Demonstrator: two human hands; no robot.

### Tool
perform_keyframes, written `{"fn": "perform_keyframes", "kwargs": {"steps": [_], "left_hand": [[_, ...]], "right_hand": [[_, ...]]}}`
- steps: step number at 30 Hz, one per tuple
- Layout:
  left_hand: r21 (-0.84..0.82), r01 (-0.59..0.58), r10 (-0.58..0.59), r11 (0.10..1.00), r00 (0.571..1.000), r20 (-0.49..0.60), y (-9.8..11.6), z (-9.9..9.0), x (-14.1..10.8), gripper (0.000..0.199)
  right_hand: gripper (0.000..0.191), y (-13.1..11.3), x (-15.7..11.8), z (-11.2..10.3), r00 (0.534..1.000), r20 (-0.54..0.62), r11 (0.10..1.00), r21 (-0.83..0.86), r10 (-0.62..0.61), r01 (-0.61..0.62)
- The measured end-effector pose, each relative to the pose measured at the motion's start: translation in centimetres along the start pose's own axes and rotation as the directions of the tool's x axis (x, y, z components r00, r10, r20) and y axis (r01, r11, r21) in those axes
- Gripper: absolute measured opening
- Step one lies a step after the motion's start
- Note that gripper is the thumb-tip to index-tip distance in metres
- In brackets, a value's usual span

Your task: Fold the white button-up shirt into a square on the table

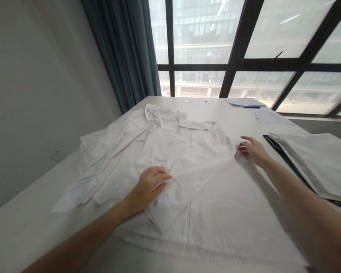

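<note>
A white shirt (216, 185) lies spread over the table, with creases across its front and a button visible near the lower middle. My left hand (149, 185) rests on the front of the shirt, its thumb apart from the fingers. At the shirt's right edge, my right hand (252, 150) has its fingertips curled on the fabric, which pulls into folds there; the index finger stretches outward. Toward the far end lies the collar band (196, 124). More crumpled white cloth (108, 151), with what looks like a sleeve, is heaped on the left.
Folded white cloth (326, 163) lies on something black at the right of the white table (25, 223). Papers (246, 102) and a blue pen (252, 107) are at the far right. A blue curtain (125, 49), window and wall socket (57, 156) stand beyond the table.
</note>
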State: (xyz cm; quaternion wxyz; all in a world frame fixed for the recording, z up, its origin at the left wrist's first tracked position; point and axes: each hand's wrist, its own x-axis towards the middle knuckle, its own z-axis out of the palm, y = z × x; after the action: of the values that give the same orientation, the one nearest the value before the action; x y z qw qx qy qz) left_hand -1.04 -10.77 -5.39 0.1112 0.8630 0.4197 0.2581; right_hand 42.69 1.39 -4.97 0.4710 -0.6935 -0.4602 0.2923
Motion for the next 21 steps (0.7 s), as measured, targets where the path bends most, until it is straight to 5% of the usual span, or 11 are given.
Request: {"fn": "perform_keyframes", "kwargs": {"steps": [8, 14, 18, 21], "left_hand": [[-0.084, 0.094, -0.098, 0.992, 0.994, -0.046, 0.0, -0.2, 0.4, 0.035], [-0.010, 0.081, -0.081, 0.997, 0.997, -0.008, 0.1, 0.3, 0.2, 0.038], [-0.001, 0.058, -0.058, 0.998, 0.998, -0.020, 0.2, 0.4, 0.0, 0.036], [0.007, 0.060, -0.060, 0.998, 0.998, -0.023, 0.2, 0.5, -0.1, 0.036]], "right_hand": [[0.030, 0.7, 2.1, -0.1, 0.991, -0.112, 0.977, -0.207, -0.072, 0.048], [0.021, -0.2, 1.6, -1.1, 0.963, -0.121, 0.840, -0.523, -0.242, 0.145], [0.031, -1.8, 1.3, 2.0, 0.887, 0.113, 0.700, -0.572, -0.448, 0.427], [0.032, -1.8, 1.2, 5.2, 0.809, 0.336, 0.611, -0.533, -0.483, 0.586]]}}
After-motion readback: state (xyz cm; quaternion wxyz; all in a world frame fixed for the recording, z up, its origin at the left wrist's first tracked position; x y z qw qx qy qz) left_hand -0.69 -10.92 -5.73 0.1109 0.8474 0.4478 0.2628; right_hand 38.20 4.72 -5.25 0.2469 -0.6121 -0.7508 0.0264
